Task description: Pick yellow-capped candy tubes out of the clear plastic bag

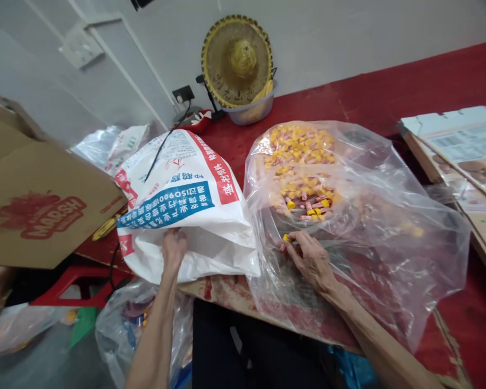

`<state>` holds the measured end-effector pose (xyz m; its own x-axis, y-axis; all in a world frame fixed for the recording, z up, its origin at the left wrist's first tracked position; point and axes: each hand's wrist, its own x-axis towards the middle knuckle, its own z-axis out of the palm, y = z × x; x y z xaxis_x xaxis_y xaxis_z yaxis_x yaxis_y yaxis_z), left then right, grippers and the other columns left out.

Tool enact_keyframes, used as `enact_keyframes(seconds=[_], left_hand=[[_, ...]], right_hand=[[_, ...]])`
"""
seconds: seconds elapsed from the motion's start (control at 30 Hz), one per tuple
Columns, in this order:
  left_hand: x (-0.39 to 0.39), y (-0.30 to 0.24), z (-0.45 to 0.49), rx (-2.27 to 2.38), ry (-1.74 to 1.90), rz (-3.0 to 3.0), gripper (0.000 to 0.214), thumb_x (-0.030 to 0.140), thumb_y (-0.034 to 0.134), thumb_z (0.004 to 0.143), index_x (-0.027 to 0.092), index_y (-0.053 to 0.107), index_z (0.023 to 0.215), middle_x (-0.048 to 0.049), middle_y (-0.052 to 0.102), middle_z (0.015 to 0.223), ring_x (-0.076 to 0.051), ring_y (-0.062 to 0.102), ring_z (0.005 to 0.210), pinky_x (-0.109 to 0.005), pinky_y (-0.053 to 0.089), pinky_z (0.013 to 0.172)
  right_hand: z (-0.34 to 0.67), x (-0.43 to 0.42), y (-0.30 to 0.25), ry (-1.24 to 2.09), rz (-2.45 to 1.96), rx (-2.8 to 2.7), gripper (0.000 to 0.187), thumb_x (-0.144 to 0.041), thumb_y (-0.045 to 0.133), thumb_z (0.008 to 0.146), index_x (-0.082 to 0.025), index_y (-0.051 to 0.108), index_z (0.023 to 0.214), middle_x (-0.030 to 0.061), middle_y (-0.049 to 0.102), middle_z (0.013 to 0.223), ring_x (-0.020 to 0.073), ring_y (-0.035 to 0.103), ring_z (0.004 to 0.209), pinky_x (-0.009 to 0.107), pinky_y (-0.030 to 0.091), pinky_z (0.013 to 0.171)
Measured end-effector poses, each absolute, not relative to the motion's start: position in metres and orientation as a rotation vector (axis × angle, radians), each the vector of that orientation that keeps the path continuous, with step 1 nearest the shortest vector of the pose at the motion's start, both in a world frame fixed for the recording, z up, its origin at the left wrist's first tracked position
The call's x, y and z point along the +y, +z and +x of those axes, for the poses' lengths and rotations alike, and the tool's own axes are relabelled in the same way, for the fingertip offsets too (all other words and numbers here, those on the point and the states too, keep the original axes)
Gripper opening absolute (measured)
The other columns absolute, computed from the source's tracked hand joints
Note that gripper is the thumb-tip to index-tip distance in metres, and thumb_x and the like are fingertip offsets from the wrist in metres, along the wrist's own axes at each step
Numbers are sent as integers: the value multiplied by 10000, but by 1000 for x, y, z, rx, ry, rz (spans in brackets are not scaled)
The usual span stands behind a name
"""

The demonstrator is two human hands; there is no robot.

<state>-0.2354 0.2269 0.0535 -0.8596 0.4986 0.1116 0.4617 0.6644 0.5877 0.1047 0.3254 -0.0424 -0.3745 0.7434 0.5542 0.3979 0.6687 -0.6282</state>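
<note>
At plastic bag point(360, 227), right hand point(311, 260) pinching candy point(285, 238); left hand point(173, 249) fingers hidden behind sack point(186, 205).

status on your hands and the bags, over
Left hand on lower edge of white woven sack. Right hand at clear plastic bag, fingertips by small yellow wrapped piece. Brown cardboard flap left of sack.
</note>
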Motion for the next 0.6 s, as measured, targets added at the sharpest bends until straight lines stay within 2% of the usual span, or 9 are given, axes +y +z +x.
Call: enact_keyframes(seconds=[0.07,0.13,0.2,0.27,0.37,0.47,0.53,0.6], left_hand=[[232,45,-249,2852,799,822,325,151,563,821,82,707,1104,-272,672,1240,-392,683,1073,-554,525,970],[231,39,-256,2864,660,852,332,152,579,825,86,705,1125,-291,633,1327,-442,653,1159,-607,486,1019],[228,36,-259,2850,580,903,306,166,599,825,116,712,1106,-258,635,1348,-433,647,1173,-588,484,1028],[224,37,-261,2829,551,954,278,199,624,827,151,719,1083,-206,675,1290,-387,660,1146,-519,505,1007],[214,45,-258,2794,712,959,296,317,651,840,182,711,1097,-119,733,1100,-272,684,926,-377,546,829],[196,52,-237,2599,1165,844,467,500,691,806,186,690,1152,-36,718,891,-146,542,583,-272,458,552],[182,53,-212,2397,1381,808,591,583,747,747,182,691,1178,-7,692,828,-103,464,509,-242,407,481],[172,49,-181,2255,1445,809,638,612,791,709,178,713,1170,-1,680,824,-90,466,510,-228,405,466]], right_hand=[[105,322,-36,460,-849,-1973,184,-299,512,1116,-223,619,986,30,689,905,193,628,721,326,463,709],[104,319,-30,419,-793,-1936,118,-258,532,1120,-216,608,1041,37,705,965,179,638,736,313,470,715],[102,315,-28,374,-741,-1951,96,-233,524,1128,-211,604,1080,52,717,1012,183,665,802,308,477,736],[99,312,-30,312,-719,-2026,151,-214,480,1136,-210,607,1055,53,718,974,194,667,811,316,467,729],[96,311,-37,337,-750,-2114,239,-221,429,1143,-214,608,985,30,698,875,194,633,714,328,446,680],[95,309,-31,594,-832,-1994,230,-311,487,1139,-221,628,981,13,704,872,175,619,657,309,463,652],[93,306,-15,737,-883,-1859,243,-378,544,1125,-228,650,967,5,707,869,161,598,619,297,478,646],[85,300,6,817,-880,-1755,244,-406,585,1109,-233,670,961,1,710,873,151,576,601,289,489,654]])
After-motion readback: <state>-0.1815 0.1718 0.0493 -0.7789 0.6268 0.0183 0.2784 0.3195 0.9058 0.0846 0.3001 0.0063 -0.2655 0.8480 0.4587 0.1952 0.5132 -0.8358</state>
